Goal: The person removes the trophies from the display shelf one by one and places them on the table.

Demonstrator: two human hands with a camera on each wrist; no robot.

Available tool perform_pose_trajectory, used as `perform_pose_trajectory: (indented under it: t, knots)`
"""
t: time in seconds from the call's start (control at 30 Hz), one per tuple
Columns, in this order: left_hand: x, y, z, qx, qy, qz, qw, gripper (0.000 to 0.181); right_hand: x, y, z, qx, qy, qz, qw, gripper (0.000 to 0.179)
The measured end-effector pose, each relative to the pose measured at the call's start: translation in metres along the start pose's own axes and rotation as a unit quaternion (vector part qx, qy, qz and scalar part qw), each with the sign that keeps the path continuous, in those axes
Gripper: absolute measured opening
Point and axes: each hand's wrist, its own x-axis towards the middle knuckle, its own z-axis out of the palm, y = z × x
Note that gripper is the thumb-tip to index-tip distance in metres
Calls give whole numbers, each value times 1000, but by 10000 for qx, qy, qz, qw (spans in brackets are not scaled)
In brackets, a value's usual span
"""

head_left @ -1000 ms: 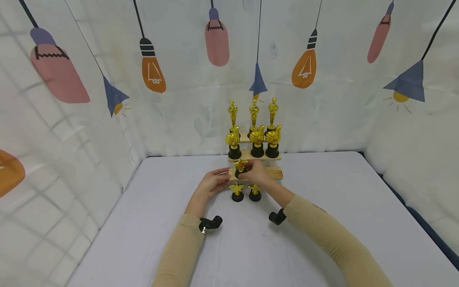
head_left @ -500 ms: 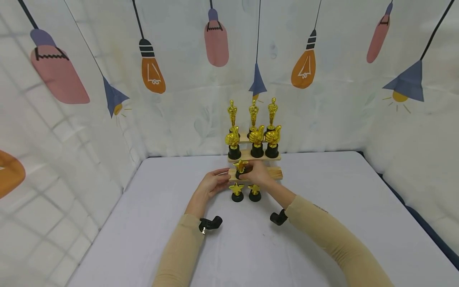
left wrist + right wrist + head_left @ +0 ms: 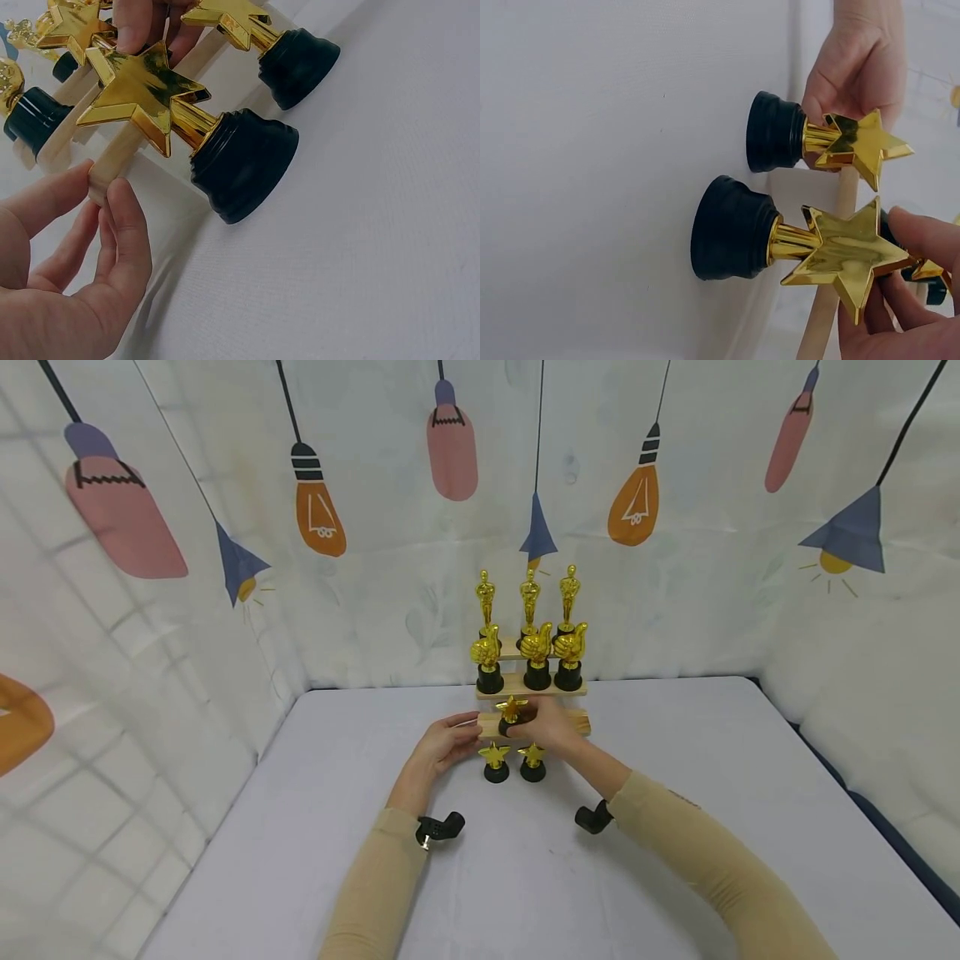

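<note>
On the lowest step of a wooden tiered stand, my right hand grips a gold star trophy by its black base. My left hand pinches the left end of that same step, thumb and fingertips on either side of the wood in the left wrist view. Two more star trophies stand upright on the table in front: a left one and a right one. In the right wrist view, the nearer star partly hides my right fingers and the trophy they hold.
Thumbs-up trophies fill the middle step. Behind them, gold figure statuettes stand on the top step. A white cloth covers the table, and a curtain printed with lamps hangs at its back edge.
My right hand has shifted slightly to the right along the lowest step, carrying the star trophy with it. My left hand stays at the step's end.
</note>
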Motion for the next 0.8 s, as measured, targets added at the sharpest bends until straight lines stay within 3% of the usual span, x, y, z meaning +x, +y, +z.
perform_pose_trajectory:
  t: [0.37,0.53,0.8]
  knots:
    - [-1,1,1,6,20,40,10000,49,-7,4,-13,16,-22,135,9999,52]
    - [-1,-1,1,-6,40,76,10000,49,-11,9,-19,-182,83,65,9998,48]
    - [0,-1,1,-15,77,68,9999,51,-20,11,-28,-69,37,30,10000,43]
